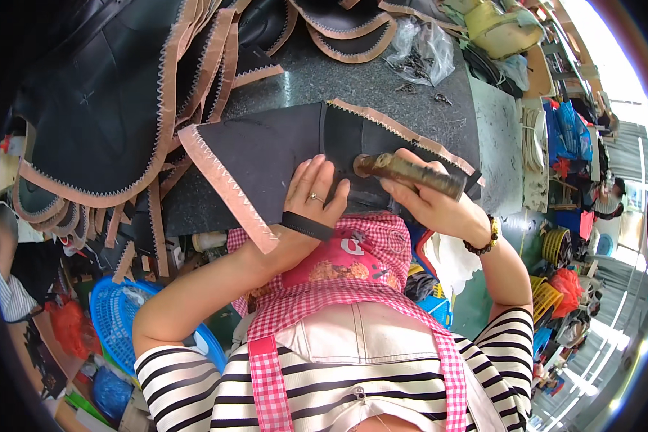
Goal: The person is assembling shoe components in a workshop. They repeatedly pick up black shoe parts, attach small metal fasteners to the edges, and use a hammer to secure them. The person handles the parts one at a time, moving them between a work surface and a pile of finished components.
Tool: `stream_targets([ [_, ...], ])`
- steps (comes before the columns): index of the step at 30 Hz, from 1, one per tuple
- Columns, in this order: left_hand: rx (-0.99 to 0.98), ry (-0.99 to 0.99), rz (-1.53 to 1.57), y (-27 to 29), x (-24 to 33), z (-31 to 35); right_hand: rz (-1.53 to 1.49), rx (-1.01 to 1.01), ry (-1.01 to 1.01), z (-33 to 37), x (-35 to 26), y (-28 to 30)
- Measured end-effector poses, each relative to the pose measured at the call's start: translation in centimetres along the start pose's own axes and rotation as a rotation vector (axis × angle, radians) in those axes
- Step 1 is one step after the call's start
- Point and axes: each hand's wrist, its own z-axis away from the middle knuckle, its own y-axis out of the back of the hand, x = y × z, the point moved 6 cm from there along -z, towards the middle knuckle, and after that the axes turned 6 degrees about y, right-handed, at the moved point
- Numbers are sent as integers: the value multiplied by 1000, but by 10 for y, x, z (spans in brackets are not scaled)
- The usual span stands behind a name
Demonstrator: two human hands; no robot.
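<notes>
A black leather-like piece (266, 137) with tan zigzag-stitched edging lies on the dark stone tabletop in front of me. My left hand (315, 189) rests flat on it, fingers stretched out, with a ring on one finger and a black band at the wrist. In my right hand (439, 201) is a thick, worn brown cylindrical rod (414, 175), gripped around its length. The rod's left end meets the black piece near a seam, just right of my left fingers. What kind of tool it is, I cannot tell.
Large black pieces with tan stitched edging (101, 108) are heaped at the left, more at the far edge. A clear plastic bag (421, 50) of small metal parts lies at the far right of the dark tabletop (439, 126). A blue basket (119, 309) stands below left.
</notes>
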Motion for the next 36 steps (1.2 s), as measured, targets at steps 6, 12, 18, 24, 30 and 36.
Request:
stream_targets([
  [6,118,-58,-108,-3,1,2,111,-189,127,-14,-1,1],
  [12,231,-2,-41,-5,2,2,141,-279,98,-18,6,-7],
  [18,265,23,-15,-5,0,0,206,-354,120,-32,-13,2],
  [24,264,9,62,-1,-3,-6,492,-241,151,-10,-27,-22],
  [30,168,-22,19,7,-1,-11,82,289,-8,7,8,22],
  [36,14,-10,15,71,25,-47,667,554,-190,75,94,95],
])
